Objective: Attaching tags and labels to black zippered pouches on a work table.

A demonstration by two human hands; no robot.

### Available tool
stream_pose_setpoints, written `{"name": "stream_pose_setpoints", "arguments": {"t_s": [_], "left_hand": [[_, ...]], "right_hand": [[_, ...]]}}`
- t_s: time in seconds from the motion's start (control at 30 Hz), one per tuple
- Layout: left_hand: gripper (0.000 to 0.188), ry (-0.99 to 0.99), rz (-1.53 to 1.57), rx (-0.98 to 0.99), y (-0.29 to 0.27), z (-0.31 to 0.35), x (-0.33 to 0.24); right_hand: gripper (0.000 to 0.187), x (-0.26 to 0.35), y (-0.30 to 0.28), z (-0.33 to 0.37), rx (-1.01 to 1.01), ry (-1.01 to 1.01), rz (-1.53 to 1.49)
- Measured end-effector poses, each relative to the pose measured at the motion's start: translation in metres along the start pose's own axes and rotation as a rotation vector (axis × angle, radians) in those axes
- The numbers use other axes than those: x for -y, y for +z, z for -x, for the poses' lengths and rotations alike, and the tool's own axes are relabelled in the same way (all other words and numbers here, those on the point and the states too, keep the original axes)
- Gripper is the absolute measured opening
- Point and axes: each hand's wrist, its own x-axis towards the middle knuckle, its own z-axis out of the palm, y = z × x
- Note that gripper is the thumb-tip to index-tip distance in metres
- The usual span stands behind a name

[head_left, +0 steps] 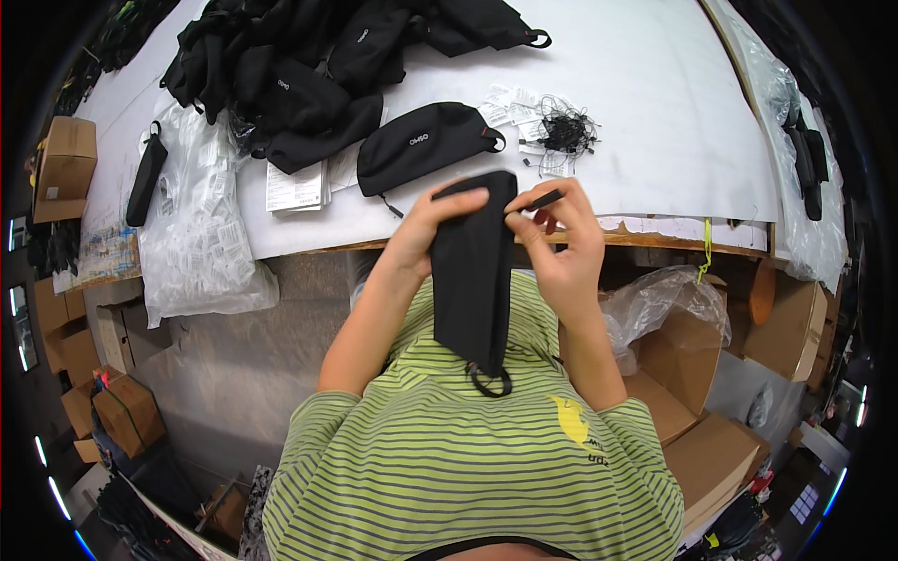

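Note:
My left hand grips a long black zipper pouch upright in front of my chest, thumb laid across its upper face. A small wrist loop hangs at the pouch's lower end. By the pouch's upper right edge, my right hand is closed, pinching a short black zipper pull between thumb and fingers. On the table just beyond lies a similar black pouch with pale lettering, a side loop and a dangling pull.
Black pouches are heaped at the table's back left. Paper tags and tangled black strings lie right of the middle, a stack of cards left. A plastic bag of tags overhangs the front edge. Cardboard boxes stand below right.

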Motion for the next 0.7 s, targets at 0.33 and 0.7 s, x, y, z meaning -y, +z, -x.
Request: {"name": "stream_pose_setpoints", "arguments": {"t_s": [0.33, 0.7], "left_hand": [[0.015, 0.074, 0.351, 0.07, -0.032, -0.03, -0.053], [0.017, 0.182, 0.264, -0.052, -0.029, -0.026, -0.054]], "right_hand": [[0.011, 0.022, 0.0, 0.02, 0.399, 0.023, -0.157], [0.011, 0.016, 0.001, 0.02, 0.386, -0.007, -0.177]]}}
